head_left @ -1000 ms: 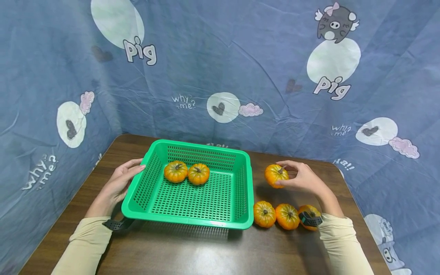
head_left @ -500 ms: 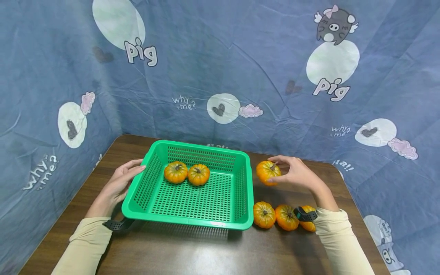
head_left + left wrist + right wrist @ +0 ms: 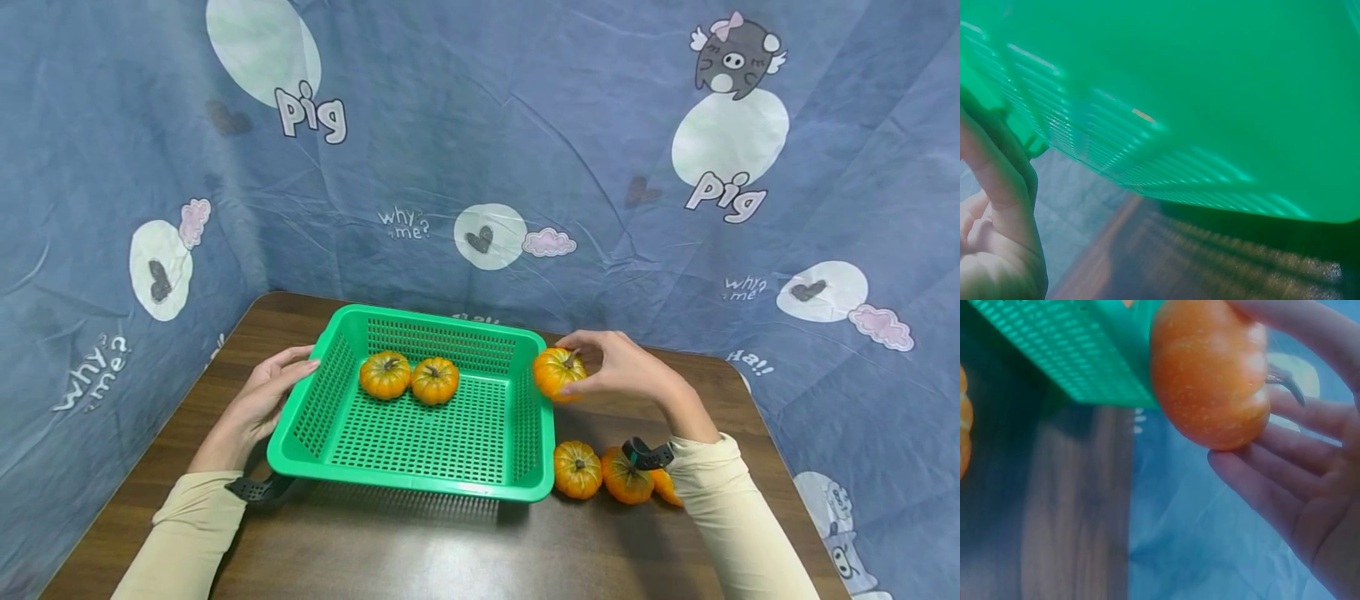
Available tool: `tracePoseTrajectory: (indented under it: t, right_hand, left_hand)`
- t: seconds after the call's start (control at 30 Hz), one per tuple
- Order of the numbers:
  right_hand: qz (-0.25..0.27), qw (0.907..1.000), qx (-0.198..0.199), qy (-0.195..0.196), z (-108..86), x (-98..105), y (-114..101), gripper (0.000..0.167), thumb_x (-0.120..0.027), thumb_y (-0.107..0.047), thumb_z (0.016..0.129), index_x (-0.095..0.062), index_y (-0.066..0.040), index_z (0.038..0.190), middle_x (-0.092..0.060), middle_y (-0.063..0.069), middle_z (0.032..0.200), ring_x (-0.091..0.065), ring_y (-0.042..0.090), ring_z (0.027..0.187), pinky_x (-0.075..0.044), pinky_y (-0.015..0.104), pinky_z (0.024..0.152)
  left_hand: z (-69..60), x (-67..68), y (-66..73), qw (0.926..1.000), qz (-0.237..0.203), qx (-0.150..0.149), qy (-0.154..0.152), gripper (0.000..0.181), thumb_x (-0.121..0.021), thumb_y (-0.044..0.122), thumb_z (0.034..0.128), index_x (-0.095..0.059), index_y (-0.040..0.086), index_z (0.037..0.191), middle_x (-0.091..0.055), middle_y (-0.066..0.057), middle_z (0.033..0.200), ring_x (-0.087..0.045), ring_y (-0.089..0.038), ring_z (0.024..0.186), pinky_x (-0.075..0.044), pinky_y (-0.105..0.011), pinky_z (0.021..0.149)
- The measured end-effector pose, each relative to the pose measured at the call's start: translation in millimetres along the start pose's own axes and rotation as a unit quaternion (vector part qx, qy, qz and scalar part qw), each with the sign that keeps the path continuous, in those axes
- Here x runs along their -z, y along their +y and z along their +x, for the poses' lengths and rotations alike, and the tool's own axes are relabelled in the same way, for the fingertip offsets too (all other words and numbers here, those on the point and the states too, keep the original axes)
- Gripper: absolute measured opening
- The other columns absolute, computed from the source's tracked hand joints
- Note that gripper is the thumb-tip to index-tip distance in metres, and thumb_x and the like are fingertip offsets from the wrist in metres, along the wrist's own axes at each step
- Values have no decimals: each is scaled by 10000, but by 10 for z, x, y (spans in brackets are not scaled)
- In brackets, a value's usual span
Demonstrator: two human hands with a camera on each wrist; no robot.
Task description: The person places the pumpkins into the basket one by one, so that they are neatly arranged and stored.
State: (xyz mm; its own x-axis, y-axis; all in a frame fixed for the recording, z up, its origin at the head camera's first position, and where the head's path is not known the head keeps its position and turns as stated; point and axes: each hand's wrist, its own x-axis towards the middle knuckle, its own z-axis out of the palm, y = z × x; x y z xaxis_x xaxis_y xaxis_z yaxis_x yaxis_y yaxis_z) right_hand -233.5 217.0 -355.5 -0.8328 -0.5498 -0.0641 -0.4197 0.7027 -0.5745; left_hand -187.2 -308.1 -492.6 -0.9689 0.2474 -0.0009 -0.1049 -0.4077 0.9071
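Note:
My left hand grips the left rim of a green perforated plastic basket, its thumb at the rim and its other fingers outside the wall. In the left wrist view that hand lies against the basket wall. Two small orange pumpkins sit side by side inside, toward the back left. My right hand holds another pumpkin between thumb and fingers, raised at the basket's right rim. In the right wrist view this pumpkin shows its curved stem toward the palm.
Right of the basket, a row of pumpkins stands on the brown wooden table: one near the basket, a second, and a third partly behind my right wrist strap. A blue printed cloth encloses the table's back and sides.
My right hand has carried its pumpkin leftward and slightly up, from above the table to the basket's right rim. The left hand and the basket have stayed in place.

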Motion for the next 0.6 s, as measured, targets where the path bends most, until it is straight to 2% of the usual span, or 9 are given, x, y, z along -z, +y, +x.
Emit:
tracePoseTrajectory:
  t: [0.1,0.23,0.5,0.6]
  right_hand:
    - [-125,9998,-28,-152,57,-5,-97,683,-929,-440,741,-657,-248,1337,-716,-70,1242,-665,153,1120,-595,415,969]
    - [-272,9989,135,-361,153,-29,-180,699,-914,-411,763,-650,-197,1374,-714,-49,1259,-670,149,1097,-596,384,947]
    - [-370,9966,323,-663,368,-89,-268,641,-905,-413,772,-681,-195,1332,-748,-59,1154,-689,147,1012,-614,353,878]
    - [-423,9957,278,-782,444,-121,-307,635,-898,-411,788,-678,-182,1337,-746,-48,1169,-686,171,1051,-616,359,886]
  left_hand:
    - [4,2,-1,10000,-1,-17,-15,270,-463,29,1095,-573,141,1314,-779,-15,1092,-782,-155,921,-675,-324,775]
    - [8,4,-2,10000,-21,-23,-23,267,-464,27,1094,-573,138,1311,-781,-17,1091,-783,-156,923,-675,-325,775]
    - [8,9,-2,9999,-72,-35,-63,268,-459,25,1095,-573,132,1313,-783,-21,1093,-784,-158,927,-673,-329,777]
    - [7,8,-6,10000,-64,0,-42,264,-465,30,1094,-566,133,1315,-781,-20,1091,-784,-159,927,-673,-329,780]
